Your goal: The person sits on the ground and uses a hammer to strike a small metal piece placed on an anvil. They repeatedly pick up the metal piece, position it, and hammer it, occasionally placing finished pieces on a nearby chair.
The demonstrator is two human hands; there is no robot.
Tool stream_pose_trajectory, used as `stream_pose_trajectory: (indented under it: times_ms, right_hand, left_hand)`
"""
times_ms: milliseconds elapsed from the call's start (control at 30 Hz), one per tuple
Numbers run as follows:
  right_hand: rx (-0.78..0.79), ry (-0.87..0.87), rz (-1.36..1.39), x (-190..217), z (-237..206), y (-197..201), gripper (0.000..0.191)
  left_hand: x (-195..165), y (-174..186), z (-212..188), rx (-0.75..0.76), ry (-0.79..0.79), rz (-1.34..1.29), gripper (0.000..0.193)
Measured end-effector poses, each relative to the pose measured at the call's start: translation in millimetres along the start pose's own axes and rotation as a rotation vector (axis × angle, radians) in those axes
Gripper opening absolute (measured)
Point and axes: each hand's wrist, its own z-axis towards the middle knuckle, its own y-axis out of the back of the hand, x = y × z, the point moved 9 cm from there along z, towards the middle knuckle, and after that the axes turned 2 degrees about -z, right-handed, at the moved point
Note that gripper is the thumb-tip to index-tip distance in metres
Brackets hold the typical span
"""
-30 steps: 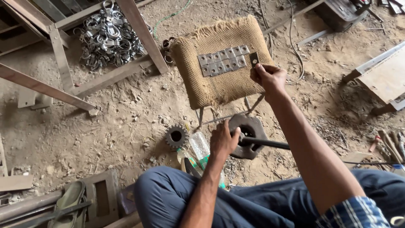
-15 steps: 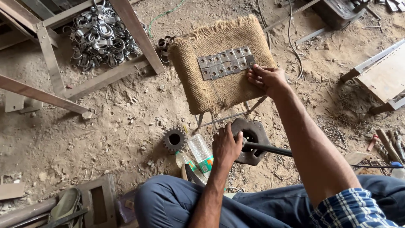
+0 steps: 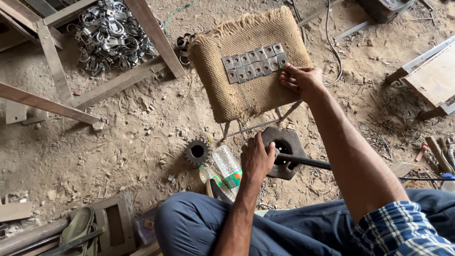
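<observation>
The ground is bare earth with sand, small stones and metal scraps. On it, at the top left, stands a wooden frame, and behind its slats lies a big heap of grey metal clamps.

In the upper middle stands a stool covered with coarse burlap. On the burlap lie small flat metal plates, each with a hole, set side by side in two rows that touch each other.

The person sits low, with legs in dark blue trousers and a blue checked sleeve at the lower right. The right hand rests on the burlap just beside the right end of the plates, with fingers bent; the fingertips touch or nearly touch the last plates, and it grasps nothing that is visible.

The left hand is clenched around the end of a dark metal rod. The rod lies over a heavy six-sided iron block with a hole in it, under the stool's front edge.

Left of this hand lie a clear plastic bottle and a small dark gear wheel, near each other.
</observation>
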Motion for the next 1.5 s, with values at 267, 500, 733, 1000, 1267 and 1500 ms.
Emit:
stream_pose_trajectory:
  times_ms: [267,500,733,1000,1267,1500]
  right_hand:
    - [-0.020,0.096,-0.029,2.9,2.4,-0.9,0.022]
    - [-0.014,0.236,-0.070,2.4,10.4,-0.4,0.024]
    - [-0.123,0.342,-0.101,-5.0,12.0,3.4,0.035]
    - [0.178,0.412,-0.141,-4.7,-57.8,-7.2,0.042]
    - [0.599,0.494,-0.428,-105.4,-277.1,52.2,0.039]
    - [0.715,-0.044,-0.292,-150.7,-421.4,166.5,0.036]
  left_hand:
    - [-1.3,1.2,-0.1,-0.001,-0.010,-0.001,0.074]
    - [-1.1,3.7,-0.2,-0.033,-0.040,0.023,0.073]
    - [16.7,-7.4,16.0,0.024,0.053,-0.170,0.075]
    - [50.2,-6.1,12.6,0.006,0.196,-0.749,0.086]
    - [58.7,-6.9,30.6,-0.084,0.184,-0.485,0.074]
    - [82.5,-14.0,53.5,-0.121,0.117,-0.256,0.077]
